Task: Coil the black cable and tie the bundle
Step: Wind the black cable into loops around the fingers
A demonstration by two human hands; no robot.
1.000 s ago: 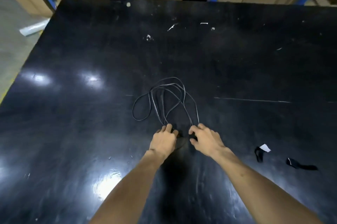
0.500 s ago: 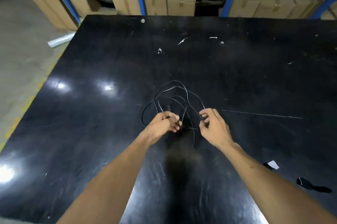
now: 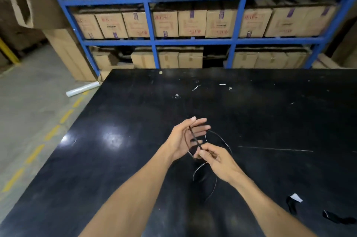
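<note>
The thin black cable (image 3: 194, 136) is lifted off the black table (image 3: 270, 120). One strand runs taut across my left hand (image 3: 185, 138), from its thumb down to my right hand (image 3: 214, 157). My left hand is held up with palm open and fingers spread, the cable hooked over its thumb. My right hand pinches the cable just below the left palm. Loose loops of the cable (image 3: 222, 139) curve out behind the hands and hang below my right wrist.
Two black ties lie on the table at the lower right, one (image 3: 291, 204) with a white tag and another (image 3: 337, 219) beside it. Blue shelving (image 3: 152, 24) with cardboard boxes stands behind the table. A white roll (image 3: 82, 89) lies on the floor at left.
Both hands have raised the cable from the table, and the view has tilted up. My left hand opened flat and my right hand drew a strand across it.
</note>
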